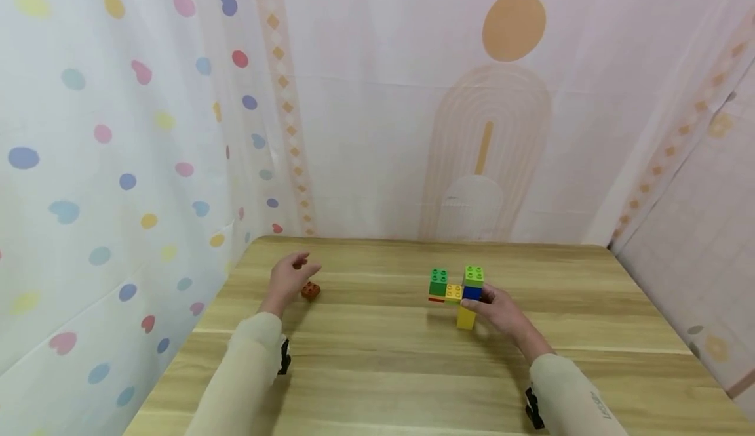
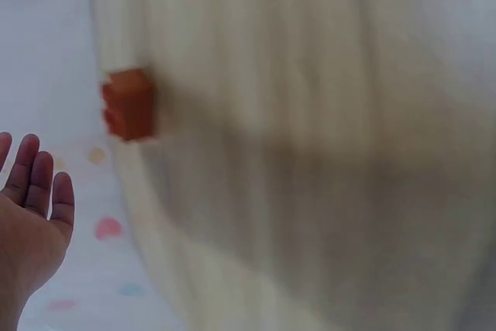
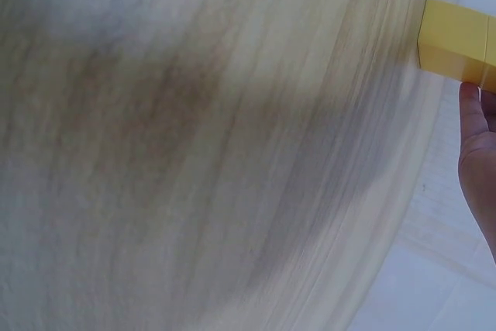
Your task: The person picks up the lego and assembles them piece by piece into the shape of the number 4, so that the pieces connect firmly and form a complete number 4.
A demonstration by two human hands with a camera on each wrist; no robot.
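In the head view my right hand [image 1: 501, 309] grips a structure of stacked toy building bricks. Its column has a lime green brick [image 1: 474, 275] on top, a blue brick [image 1: 472, 292] below and a yellow brick [image 1: 466, 318] at the bottom. A side arm carries a green brick [image 1: 438, 283] and a small yellow brick [image 1: 453, 292], with a thin red edge underneath. My left hand [image 1: 287, 278] hovers beside a reddish-brown brick [image 1: 310, 290] on the table. In the left wrist view that brick [image 2: 130, 105] stands apart from the extended fingers [image 2: 40, 184].
The wooden table [image 1: 366, 357] has a curtain [image 1: 366, 128] hanging behind it. A dotted curtain [image 1: 135, 180] hangs along the left side, close to the left hand. Another curtain [image 1: 702, 226] borders the right.
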